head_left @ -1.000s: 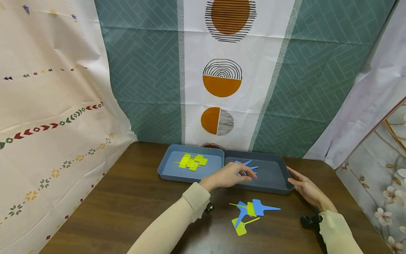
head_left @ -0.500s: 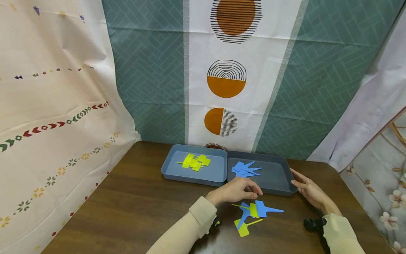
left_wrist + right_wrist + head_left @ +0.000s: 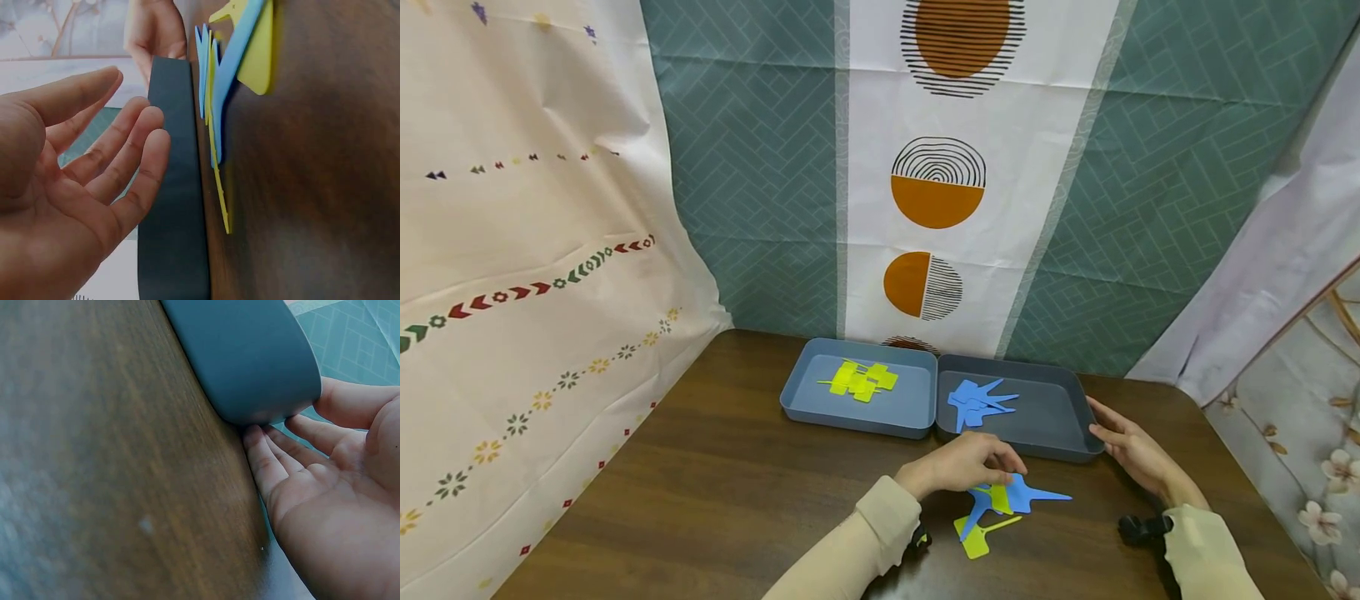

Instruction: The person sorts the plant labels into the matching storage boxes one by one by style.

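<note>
My left hand (image 3: 962, 463) hovers over the near pile of T-shaped plant labels, fingers loosely bent. In the left wrist view its fingers (image 3: 150, 156) hold nothing. The pile mixes blue labels (image 3: 1019, 494) and yellow-green labels (image 3: 976, 543); the hand partly covers it in the head view. At the dark grey tray's (image 3: 1045, 446) right end, my right hand (image 3: 1131, 450) rests with its fingertips against the outer wall. Its fingers look mostly straight in the right wrist view, touching the rounded tray corner (image 3: 275, 394). Several blue labels (image 3: 976, 402) lie inside that tray.
A lighter blue-grey tray (image 3: 857, 427) stands beside the dark one on its left, with several yellow-green labels (image 3: 857, 380) in it. Both sit on the brown wooden table (image 3: 715, 467) before a patterned curtain (image 3: 760, 183).
My left hand has drawn back from over the dark tray toward the near pile, uncovering the blue labels in the tray. My right hand stays at the tray's end.
</note>
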The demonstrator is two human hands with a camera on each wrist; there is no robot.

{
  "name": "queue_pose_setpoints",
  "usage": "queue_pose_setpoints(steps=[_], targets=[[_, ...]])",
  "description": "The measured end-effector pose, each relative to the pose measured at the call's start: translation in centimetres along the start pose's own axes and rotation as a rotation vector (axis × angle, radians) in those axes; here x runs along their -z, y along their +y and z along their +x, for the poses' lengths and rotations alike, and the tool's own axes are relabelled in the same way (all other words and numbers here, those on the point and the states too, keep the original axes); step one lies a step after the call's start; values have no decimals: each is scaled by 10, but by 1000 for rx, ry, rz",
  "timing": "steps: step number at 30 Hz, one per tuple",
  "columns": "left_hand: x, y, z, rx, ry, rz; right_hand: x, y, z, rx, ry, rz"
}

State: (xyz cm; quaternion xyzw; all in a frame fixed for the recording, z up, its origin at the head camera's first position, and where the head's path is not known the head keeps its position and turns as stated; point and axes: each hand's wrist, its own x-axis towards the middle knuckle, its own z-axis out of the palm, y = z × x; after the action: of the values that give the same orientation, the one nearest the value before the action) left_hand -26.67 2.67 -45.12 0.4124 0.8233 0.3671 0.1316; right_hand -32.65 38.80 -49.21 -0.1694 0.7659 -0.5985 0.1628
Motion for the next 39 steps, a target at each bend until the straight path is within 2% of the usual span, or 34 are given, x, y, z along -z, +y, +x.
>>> queue_pose_setpoints(steps=[6,13,18,27,32,35,39], targets=[[-4,-2,-1,69,-62,94,0,1,0,-4,-6,9],[-10,-5,-3,137,-68,212,-1,1,-1,-3,-8,9],[-12,-4,-3,150,-66,239,-1,2,0,-8,-6,14],[-16,1,-3,153,-56,361,0,1,1,-23,2,5],[-17,1,-3,145,-42,370,-1,1,2,-22,-1,5],[-16,1,-3,131,-28,322,-1,0,1,-22,0,9],[-16,0,-1,80,-10,263,-1,-1,0,-6,-4,13]])
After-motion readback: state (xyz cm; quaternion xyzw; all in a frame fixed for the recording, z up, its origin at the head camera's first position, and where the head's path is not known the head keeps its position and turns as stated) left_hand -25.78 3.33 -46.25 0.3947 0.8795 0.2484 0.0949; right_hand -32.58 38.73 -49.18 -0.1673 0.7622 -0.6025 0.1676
